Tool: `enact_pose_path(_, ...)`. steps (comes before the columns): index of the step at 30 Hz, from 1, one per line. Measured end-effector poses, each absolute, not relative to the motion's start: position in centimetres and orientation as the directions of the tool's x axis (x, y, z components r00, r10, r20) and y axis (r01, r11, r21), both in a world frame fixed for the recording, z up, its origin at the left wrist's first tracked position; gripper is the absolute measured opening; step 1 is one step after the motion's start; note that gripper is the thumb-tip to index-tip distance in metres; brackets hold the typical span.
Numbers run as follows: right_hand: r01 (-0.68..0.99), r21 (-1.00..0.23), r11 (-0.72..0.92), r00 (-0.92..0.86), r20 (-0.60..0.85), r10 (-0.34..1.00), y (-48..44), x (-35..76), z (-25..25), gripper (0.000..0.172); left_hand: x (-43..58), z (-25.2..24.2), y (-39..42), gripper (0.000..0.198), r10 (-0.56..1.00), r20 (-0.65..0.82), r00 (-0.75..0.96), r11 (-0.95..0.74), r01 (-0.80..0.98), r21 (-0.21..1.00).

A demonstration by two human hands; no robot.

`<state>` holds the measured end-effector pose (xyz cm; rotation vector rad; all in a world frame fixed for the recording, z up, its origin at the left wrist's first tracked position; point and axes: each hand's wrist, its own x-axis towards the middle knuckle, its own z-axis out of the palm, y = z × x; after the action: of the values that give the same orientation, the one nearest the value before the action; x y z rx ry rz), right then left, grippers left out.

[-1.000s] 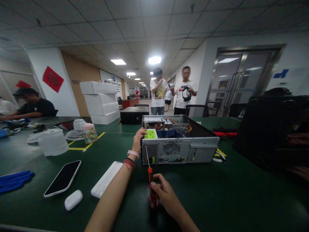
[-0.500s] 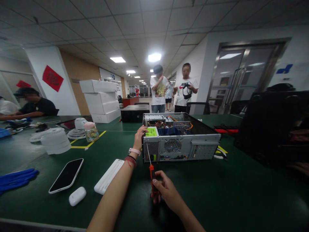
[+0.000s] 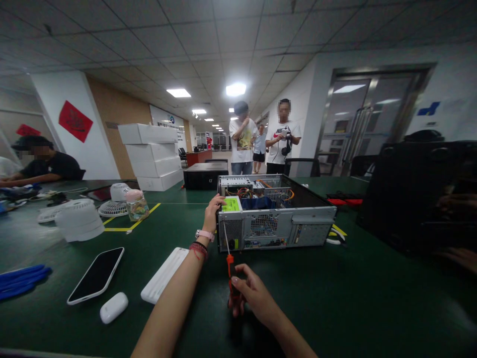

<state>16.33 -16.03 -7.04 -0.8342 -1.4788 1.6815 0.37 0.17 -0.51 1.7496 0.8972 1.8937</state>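
1. The right hand (image 3: 253, 298) is nearest, low over the green table (image 3: 335, 308). Its fingers are curled and pressed together around the red handle of a screwdriver (image 3: 230, 271).
2. The screwdriver stands nearly upright. Its thin shaft rises to the rear panel of the computer case (image 3: 276, 226), at that panel's left edge; the tip is too small to make out.
3. Left of the forearms lie a white flat slab (image 3: 164, 274), a white earbud case (image 3: 114, 307) and a dark phone (image 3: 96, 274), all apart from each other. Blue gloves (image 3: 20, 281) lie at the table's left edge.
4. The left hand (image 3: 212, 211) grips the case's top left corner, fingers bent together over the edge beside a green label (image 3: 231, 204). The case lies open on top, with wires showing inside.
5. Further left stand white fan parts (image 3: 78, 219) and a small jar (image 3: 136, 205).
6. Behind the case sit a black box (image 3: 204, 176) and stacked white boxes (image 3: 151, 156).
7. A seated person (image 3: 44, 164) is at far left; 2 standing people (image 3: 242, 139) are in the corridor.
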Motion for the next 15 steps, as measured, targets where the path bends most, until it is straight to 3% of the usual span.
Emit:
enact_pose_path(7,-0.162,-0.917,-0.366,-0.729,-0.139,0.671,-15.9,17.1,-4.0,0.041,0.4,-0.6,0.3,0.025,0.684,0.718,-0.131,-0.708,0.117,0.696)
enact_pose_path(15,-0.045,-0.906,-0.420,-0.882,-0.161,0.442,-13.5,17.0,-1.9,0.035,0.6,-0.3,-0.1,0.023,0.695,0.705,-0.139,-0.695,0.124,0.709)
